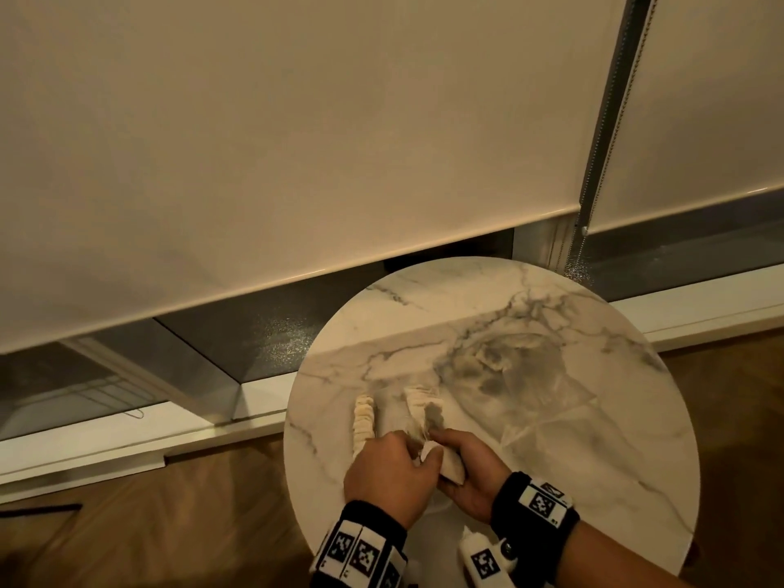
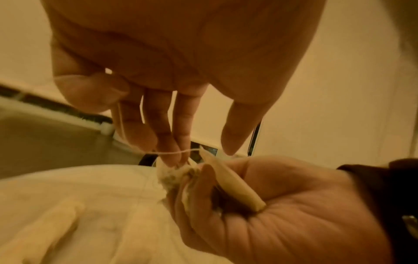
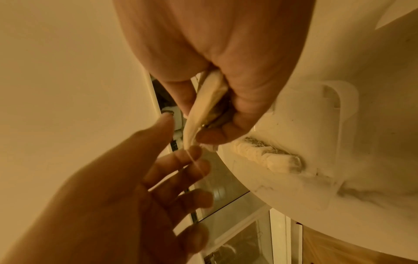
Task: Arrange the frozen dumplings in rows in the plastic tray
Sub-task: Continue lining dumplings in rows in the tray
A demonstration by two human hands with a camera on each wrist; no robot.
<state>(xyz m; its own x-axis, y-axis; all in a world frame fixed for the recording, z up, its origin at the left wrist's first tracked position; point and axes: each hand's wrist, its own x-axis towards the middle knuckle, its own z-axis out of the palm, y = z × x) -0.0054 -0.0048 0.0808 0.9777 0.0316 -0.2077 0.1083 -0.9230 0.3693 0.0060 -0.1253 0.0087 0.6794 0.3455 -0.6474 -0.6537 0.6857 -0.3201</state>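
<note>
Your right hand grips 1 dumpling at the table's near edge, its long axis aimed at the tray just beyond, while your left hand's fingertips pinch its frayed tip.

Dim, warm yellow indoor light in all three views.
Wide-angle bending curves the roller blind edges in the head view; the marble table carries soft grey shadows. Both wrist views are orange-tinted, grainy and soft, with the left hand smeared by motion blur.
</note>
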